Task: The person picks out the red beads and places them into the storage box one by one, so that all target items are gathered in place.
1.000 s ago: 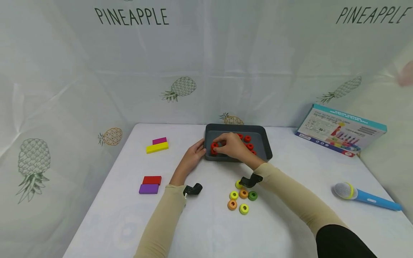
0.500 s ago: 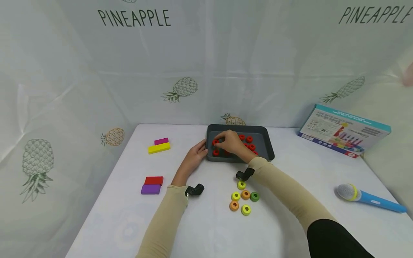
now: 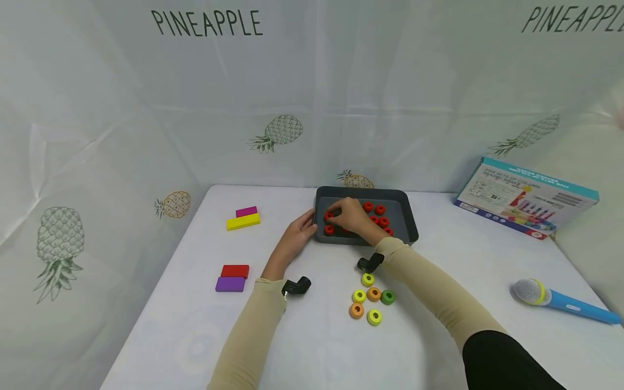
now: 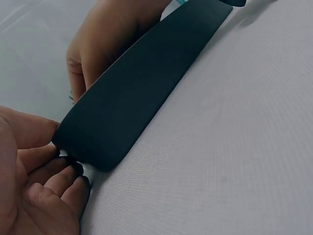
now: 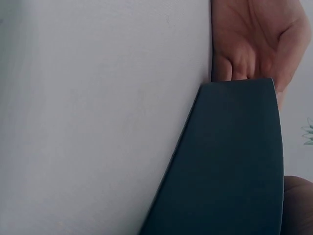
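Observation:
In the head view, a dark grey tray [image 3: 407, 216] lies at the back of the table with several small red rings in it. My left hand [image 3: 294, 237] holds its left end. In the left wrist view, the thumb [image 4: 34, 131] touches the tray's rim, and the other fingers curl against its outer side. My right hand [image 3: 354, 215] reaches over the front wall into the tray. Its thumb and fingertips pinch a red ring [image 3: 328, 215] at the left side, partly covered. Another red ring [image 3: 329, 230] sits just in front. The tray wall hides the right fingertips in both wrist views.
Yellow, orange and green rings [image 3: 374, 294] lie in front of the tray. To the left are purple [image 3: 230, 284], red [image 3: 235, 271], yellow [image 3: 243, 221] and magenta [image 3: 246, 211] blocks. A toy box [image 3: 526, 197] and a blue microphone [image 3: 565, 300] are at the right.
Over the last second, my right hand has shifted slightly back within the tray, and the front-left red ring now shows uncovered. My left hand has stayed at the tray's left end.

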The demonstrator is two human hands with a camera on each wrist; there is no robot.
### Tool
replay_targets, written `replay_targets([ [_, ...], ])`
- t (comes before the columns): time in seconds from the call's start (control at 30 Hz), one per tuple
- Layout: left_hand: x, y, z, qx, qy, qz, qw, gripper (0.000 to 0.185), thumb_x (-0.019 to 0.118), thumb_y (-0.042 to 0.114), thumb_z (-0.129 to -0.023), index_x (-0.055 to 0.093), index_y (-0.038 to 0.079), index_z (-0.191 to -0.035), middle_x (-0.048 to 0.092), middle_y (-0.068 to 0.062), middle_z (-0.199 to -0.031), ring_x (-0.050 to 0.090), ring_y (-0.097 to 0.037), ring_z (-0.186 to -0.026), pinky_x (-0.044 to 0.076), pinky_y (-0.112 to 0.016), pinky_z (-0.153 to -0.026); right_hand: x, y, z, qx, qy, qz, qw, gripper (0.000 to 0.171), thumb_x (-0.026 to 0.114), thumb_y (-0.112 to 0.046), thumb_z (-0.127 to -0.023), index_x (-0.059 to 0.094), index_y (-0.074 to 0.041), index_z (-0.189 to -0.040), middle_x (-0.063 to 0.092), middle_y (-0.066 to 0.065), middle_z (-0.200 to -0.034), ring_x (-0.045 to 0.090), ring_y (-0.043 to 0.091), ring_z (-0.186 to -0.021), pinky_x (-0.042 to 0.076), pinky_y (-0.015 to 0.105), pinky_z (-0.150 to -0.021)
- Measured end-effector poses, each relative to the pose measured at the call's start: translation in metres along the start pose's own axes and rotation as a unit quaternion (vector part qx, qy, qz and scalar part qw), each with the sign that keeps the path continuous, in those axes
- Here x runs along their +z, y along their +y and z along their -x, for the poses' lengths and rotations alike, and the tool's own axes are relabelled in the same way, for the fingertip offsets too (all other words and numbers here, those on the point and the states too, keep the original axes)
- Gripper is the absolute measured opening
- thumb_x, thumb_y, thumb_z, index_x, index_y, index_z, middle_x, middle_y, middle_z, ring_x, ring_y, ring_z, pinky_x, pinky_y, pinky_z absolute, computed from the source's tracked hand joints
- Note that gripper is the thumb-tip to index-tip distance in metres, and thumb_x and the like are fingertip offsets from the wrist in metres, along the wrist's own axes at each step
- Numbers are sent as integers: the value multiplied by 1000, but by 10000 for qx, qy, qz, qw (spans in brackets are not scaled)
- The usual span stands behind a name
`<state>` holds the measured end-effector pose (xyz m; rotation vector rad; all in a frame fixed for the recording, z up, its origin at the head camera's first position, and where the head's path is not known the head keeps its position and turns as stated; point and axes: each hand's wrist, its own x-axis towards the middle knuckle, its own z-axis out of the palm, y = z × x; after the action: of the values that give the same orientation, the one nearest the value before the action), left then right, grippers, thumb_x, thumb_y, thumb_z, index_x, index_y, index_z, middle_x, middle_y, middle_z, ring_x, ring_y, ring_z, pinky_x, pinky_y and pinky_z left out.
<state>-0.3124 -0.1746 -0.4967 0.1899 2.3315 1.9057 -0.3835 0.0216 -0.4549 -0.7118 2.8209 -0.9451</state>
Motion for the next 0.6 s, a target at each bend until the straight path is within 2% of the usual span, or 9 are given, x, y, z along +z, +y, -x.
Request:
replay_targets([
  [0.33, 9, -1, -3, -16, -124, 198, 9997, 58, 54, 19, -104, 35, 15, -159, 36, -2, -164, 39, -17, -149, 32, -38, -124, -5, 6, 7, 102, 82, 56, 9999, 34, 82, -20, -86, 77, -8, -117, 73, 11, -123, 66, 29, -119, 55, 45, -101],
  [0.47, 8, -4, -2, -17, -104, 233, 9997, 59, 55, 19, -104, 35, 16, -159, 37, -4, -164, 40, -17, -149, 31, -39, -124, -11, 4, 15, -9, 305, -205, 9993, 36, 80, -23, -87, 76, -8, -119, 72, 12, -125, 66, 30, -118, 56, 47, -98],
  [0.6, 2, -9, 0, -86, 38, 15, 10000, 59, 55, 25, -104, 34, 20, -159, 37, -2, -164, 40, -17, -149, 32, -38, -124, -20, -2, 29, -147, 534, -622, 9965, 38, 77, -26, -90, 73, -7, -123, 70, 13, -130, 64, 32, -122, 55, 50, -101],
])
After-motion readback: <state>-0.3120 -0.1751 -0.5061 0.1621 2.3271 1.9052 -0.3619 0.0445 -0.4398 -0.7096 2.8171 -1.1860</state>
